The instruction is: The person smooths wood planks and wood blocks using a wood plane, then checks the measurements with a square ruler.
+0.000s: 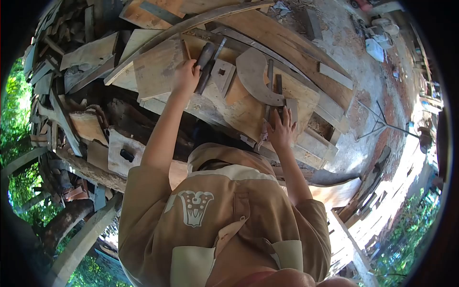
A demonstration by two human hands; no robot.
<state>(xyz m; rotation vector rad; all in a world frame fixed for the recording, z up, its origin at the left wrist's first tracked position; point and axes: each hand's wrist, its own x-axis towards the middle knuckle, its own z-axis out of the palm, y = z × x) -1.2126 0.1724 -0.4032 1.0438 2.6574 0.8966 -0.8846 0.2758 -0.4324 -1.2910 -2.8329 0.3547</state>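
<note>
My left hand [185, 77] is closed around the lower end of a thin wooden stick [184, 49], over a flat board [155, 71] on the workbench. Just right of it lie a dark round mallet-like piece [205, 56] and a narrow metal tool [221, 48]. A block with a square hole [222, 72] rests beside them. My right hand [283, 130] lies with fingers spread at the near edge, its fingertips at a small grey block [291, 109]. Above it are a curved flat wooden piece [251, 74] and dark bars [278, 83]. A pinkish rag-like thing [263, 133] hangs beside the thumb.
Long planks [287, 40] and a curved strip [191, 21] lie along the bench's far side. Scrap wood [91, 52] is piled left, with a holed board [125, 152]. A thin metal stand [382, 122] and white container [374, 49] are on the floor, right.
</note>
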